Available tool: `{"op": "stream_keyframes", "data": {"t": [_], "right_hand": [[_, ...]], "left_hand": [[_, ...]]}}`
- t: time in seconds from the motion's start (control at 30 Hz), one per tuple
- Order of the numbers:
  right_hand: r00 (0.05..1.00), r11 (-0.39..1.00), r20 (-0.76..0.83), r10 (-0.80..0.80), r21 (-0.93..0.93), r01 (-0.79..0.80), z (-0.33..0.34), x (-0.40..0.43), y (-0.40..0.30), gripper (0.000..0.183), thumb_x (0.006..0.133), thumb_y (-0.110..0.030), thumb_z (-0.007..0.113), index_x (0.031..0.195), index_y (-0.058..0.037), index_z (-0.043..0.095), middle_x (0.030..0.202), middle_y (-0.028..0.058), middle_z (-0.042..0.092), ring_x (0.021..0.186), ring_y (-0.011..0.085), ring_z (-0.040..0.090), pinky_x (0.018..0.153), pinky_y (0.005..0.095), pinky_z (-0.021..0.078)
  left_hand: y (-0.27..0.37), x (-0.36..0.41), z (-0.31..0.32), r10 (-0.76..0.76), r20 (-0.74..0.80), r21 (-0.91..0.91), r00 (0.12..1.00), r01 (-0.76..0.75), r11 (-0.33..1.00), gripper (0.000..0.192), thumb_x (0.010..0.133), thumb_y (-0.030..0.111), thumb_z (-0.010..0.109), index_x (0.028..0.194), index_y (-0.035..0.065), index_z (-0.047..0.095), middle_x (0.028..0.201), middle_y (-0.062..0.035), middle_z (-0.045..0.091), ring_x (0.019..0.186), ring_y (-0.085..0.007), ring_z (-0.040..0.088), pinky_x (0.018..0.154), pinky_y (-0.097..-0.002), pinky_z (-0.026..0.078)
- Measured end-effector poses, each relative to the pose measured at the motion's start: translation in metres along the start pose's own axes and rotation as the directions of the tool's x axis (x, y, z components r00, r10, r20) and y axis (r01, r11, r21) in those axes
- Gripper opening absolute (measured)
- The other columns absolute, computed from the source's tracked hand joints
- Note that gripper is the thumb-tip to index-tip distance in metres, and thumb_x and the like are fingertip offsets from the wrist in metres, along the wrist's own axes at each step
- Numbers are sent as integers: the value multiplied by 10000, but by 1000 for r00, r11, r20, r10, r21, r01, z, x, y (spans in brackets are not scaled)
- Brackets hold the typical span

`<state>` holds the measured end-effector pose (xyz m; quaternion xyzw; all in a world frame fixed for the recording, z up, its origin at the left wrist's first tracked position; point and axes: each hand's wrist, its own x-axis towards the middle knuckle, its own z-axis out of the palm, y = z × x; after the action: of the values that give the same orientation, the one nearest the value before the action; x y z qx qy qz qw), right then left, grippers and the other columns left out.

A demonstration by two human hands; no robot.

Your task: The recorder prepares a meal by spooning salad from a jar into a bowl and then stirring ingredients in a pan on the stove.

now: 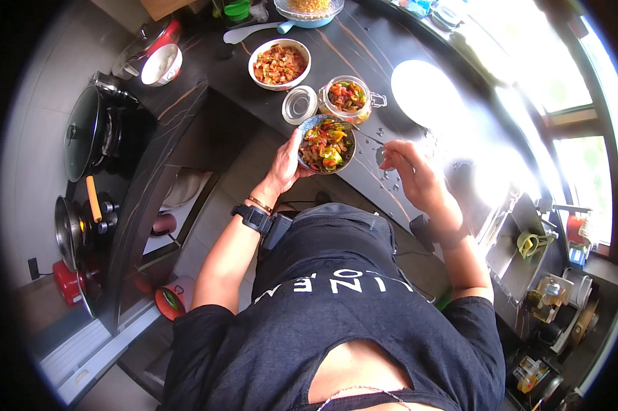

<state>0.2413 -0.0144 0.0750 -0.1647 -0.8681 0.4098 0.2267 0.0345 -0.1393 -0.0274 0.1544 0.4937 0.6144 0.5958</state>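
Note:
My left hand (284, 167) grips the left side and underside of a small blue-patterned bowl (353, 149), tilted at the counter's front edge. Chopped red and green peppers in dark sauce (327, 144) fill it. A thin metal fork (370, 135) is pinched in the fingers of my right hand (414, 172); its tines are over the bowl's upper right rim. Right behind the bowl stands a glass clip-top jar (364, 114) holding a similar pepper mix. Its glass lid (299, 105) is swung back to the left.
A white bowl of chopped food (252, 72) stands behind the lid. Further back are a white spoon (247, 34) and a blue-handled dish (309, 23). A white plate (424, 92) and water drops lie rightward, near a sink (514, 262). Leftward are a lidded pan (77, 136) and a wok (65, 231).

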Motion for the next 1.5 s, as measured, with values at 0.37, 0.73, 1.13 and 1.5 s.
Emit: {"op": "stream_keyframes", "data": {"t": [0.37,0.73,1.13,1.5], "right_hand": [[999,996,-31,-43,-76,41,-18,-27,-17,224,761,45,523,975,-20,507,729,110,535,647,233,589,557,311,464],[966,951,-188,176,-219,-216,-29,-68,-8,153,796,-24,523,948,-29,519,746,125,547,624,251,570,570,320,457],[748,874,-459,480,170,-456,-20,-108,44,152,873,-115,480,978,-17,530,731,74,583,630,119,592,571,223,463],[544,365,-184,819,898,-246,-18,-125,108,366,860,-283,505,1096,-8,459,876,132,572,679,197,615,539,251,521]], "left_hand": [[-10,14,33,-45,153,78,987,33,996,544,896,474,236,1255,80,347,1102,-74,535,930,-156,579,608,-266,547],[-66,74,76,-7,88,574,996,-45,818,493,903,412,301,1093,-1,492,906,-149,602,742,-222,618,609,-309,522],[-80,92,95,-16,77,699,997,-42,714,557,871,482,342,1031,-12,541,855,-193,607,849,-261,594,732,-340,463],[-32,40,-9,-239,-99,-277,966,204,939,960,703,699,397,1281,-40,196,1100,-159,477,978,-251,524,784,-331,453]]}}
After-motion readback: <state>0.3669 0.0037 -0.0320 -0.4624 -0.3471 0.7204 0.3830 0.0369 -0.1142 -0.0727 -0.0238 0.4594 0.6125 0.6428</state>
